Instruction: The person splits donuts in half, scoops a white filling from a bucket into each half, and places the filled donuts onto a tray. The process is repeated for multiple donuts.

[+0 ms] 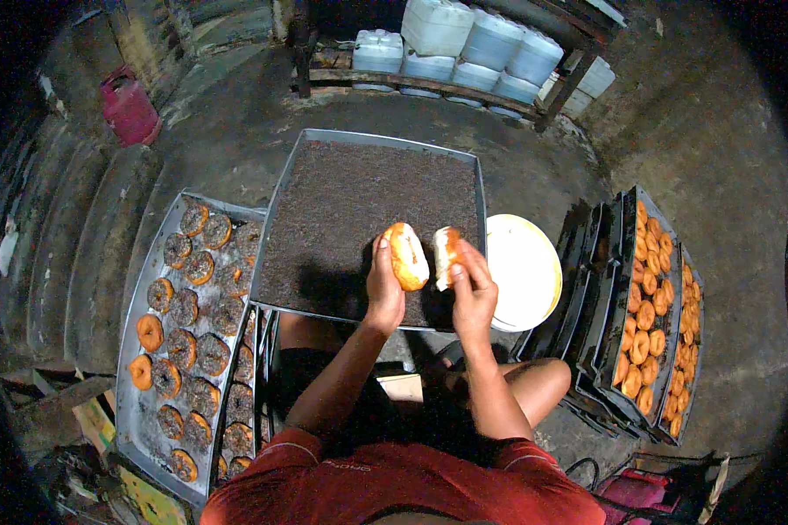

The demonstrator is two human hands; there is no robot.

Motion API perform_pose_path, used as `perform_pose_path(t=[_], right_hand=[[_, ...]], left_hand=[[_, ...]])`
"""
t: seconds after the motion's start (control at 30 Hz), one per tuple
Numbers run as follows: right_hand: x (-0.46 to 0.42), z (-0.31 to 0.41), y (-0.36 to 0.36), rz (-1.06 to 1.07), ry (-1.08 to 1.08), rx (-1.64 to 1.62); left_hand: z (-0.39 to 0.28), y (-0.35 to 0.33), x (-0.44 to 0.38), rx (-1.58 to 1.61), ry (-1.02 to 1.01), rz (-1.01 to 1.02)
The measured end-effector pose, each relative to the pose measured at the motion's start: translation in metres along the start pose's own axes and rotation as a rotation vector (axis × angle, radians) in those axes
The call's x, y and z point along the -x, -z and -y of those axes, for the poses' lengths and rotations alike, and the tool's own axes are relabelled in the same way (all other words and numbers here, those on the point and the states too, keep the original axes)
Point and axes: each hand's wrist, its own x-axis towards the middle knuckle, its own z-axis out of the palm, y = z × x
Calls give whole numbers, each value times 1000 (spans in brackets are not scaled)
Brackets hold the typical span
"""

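Observation:
My left hand (385, 292) grips a golden ring doughnut (408, 259), tilted so that a face smeared with white cream shows. A smaller browned piece of dough (446, 252), also coated white, is pinched in the fingers of my right hand (476, 282); motion blurs it, and whether it is a whole doughnut I cannot tell. A small gap separates the two pieces. Both are above a metal tray (394, 138) of dark brown sprinkles (368, 184). Against the tray's right side stands a round tub (557, 282) with a white, cream-like surface (522, 269).
Sprinkle-coated doughnuts (213, 354) and a few bare ones fill a tray (128, 420) at left, above another tray. Stacked trays (604, 315) with plain doughnuts (643, 315) stand at right. A pink gas cylinder (130, 108) and shelved plastic jerrycans (492, 39) are beyond.

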Motion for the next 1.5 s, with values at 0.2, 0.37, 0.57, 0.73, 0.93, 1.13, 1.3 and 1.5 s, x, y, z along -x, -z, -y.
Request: perform_pose_path(t=[0.2, 0.37, 0.57, 0.73, 0.93, 1.13, 1.3, 1.5], right_hand=[[-4, -13, 1, -22, 207, 182], [-6, -22, 7, 0, 260, 311], [2, -15, 11, -118, 22, -165], [8, -1, 8, 283, 219, 195], [6, 2, 4, 128, -507, -922], [10, 2, -2, 114, -100, -153], [0, -2, 6, 105, -390, -1139], [8, -13, -3, -82, -376, -853]], left_hand=[[0, -1, 15, 102, 230, 54], [-9, 7, 7, 192, 283, 13], [-17, 5, 1, 127, 177, -64], [-16, 1, 12, -20, 59, -66], [-21, 4, 8, -38, 9, -190], [-10, -1, 17, -590, -310, -97], [-7, 7, 23, -1094, -565, -60], [1, -1, 25, -501, -343, -52]])
